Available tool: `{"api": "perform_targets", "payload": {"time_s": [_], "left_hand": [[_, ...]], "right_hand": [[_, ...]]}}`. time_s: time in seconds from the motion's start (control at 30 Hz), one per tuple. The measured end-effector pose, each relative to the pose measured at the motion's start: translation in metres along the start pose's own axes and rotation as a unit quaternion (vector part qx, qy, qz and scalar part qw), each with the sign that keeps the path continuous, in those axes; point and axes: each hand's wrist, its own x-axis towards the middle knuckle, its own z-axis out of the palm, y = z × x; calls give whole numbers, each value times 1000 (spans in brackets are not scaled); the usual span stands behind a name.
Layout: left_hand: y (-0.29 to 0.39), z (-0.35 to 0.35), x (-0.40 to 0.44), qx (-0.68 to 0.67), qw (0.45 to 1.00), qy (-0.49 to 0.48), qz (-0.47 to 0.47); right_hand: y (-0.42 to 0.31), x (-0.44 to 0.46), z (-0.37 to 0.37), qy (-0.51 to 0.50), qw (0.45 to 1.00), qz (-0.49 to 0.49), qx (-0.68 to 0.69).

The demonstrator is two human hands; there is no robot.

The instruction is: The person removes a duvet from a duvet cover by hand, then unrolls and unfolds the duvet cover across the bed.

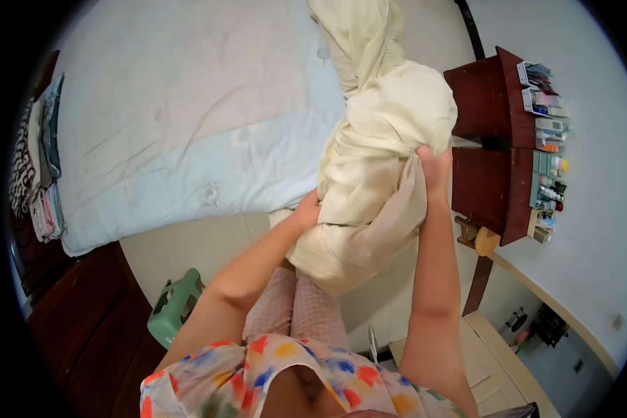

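A large cream quilt (383,118) hangs bunched in front of me, along the right edge of the bed. My left hand (308,210) grips its near left side, with the fingertips tucked into the cloth. Higher up on the right, my right hand (433,167) is closed on a gathered fold of the same quilt. Its far end trails up past the bed's corner, and its lower part hangs in front of my legs. Beside it lies the bed (188,132), covered by a pale blue and pinkish sheet with wrinkles.
Dark red cabinets (484,191) stand close on the right, with baskets, bottles and boxes on top. A small wooden stool (477,235) is below them. A green plastic stool (175,306) sits at lower left. Folded clothes (45,153) are stacked beyond the bed's left side.
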Motion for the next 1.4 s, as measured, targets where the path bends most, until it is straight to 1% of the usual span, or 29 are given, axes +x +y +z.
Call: {"api": "perform_targets", "payload": {"time_s": [0.07,0.1,0.17,0.2,0.23,0.3,0.33,0.37,0.4,0.43,0.5,0.57,0.6,0.7,0.73,0.77,0.83,0.9,0.93,0.97,1.0,1.07,1.1,1.17,1.2,1.23,1.3,1.33,1.4], "left_hand": [[24,16,-30,-112,987,110,33],[31,21,-37,-184,973,137,16],[43,26,-46,-327,925,191,-15],[49,24,-50,-379,909,174,-3],[53,21,-54,-385,908,168,2],[56,14,-59,-397,904,159,10],[52,8,-59,-349,925,147,-2],[44,0,-56,-299,944,136,-14],[39,-6,-55,-248,960,124,-28],[41,-7,-53,-228,964,134,12],[49,-6,-47,-186,967,151,89],[16,-17,-31,-161,949,238,130],[0,-22,-25,-148,936,281,149],[-16,-42,-31,-6,970,237,57],[-14,-44,-33,30,970,238,46],[-12,-46,-36,67,968,239,37],[-8,-46,-38,142,961,236,28],[-6,-46,-37,220,947,232,25],[-8,-45,-36,227,945,236,22],[-9,-43,-34,234,942,240,19],[-10,-41,-34,241,939,245,15],[-10,-37,-34,249,925,280,56],[-10,-35,-35,252,918,297,77],[-15,-36,-35,144,959,236,62],[-17,-35,-36,88,974,204,53],[-8,-30,-41,119,976,183,29],[23,-15,-60,179,973,141,-23],[12,-12,-62,123,980,156,-28],[-3,-11,-68,177,969,165,51]], "right_hand": [[11,9,22,-4,994,-14,-105],[22,9,36,-5,987,-21,-157],[44,-1,64,-80,949,18,-305],[45,-17,80,-100,930,2,-355],[47,-34,93,-120,907,-13,-403],[65,-49,115,-215,835,-34,-506],[81,-51,124,-262,790,-44,-552],[123,-45,136,-253,887,-19,-386],[177,-35,151,-236,950,11,-204],[175,-29,163,-274,917,-33,-289],[169,-15,185,-329,824,-140,-441],[112,-6,199,-443,748,44,-492],[103,-14,198,-431,778,19,-456],[112,-27,191,-442,817,-16,-370],[113,-31,175,-442,872,-19,-211],[112,-32,161,-420,895,33,-144],[110,-32,134,-369,920,134,-7],[103,-35,111,-164,968,189,-17],[99,-30,99,-75,986,104,-111],[95,-26,89,15,979,16,-203],[97,-18,86,69,974,-19,-217],[101,6,89,176,950,-90,-242],[101,7,94,120,971,-59,-198],[96,4,114,8,994,3,-108],[87,-5,124,-36,986,-28,-163],[75,-15,134,-80,971,-57,-217],[60,-27,152,-197,949,-124,-213],[70,-29,167,-238,937,-131,-218],[90,-31,205,-319,910,-145,-223]]}}
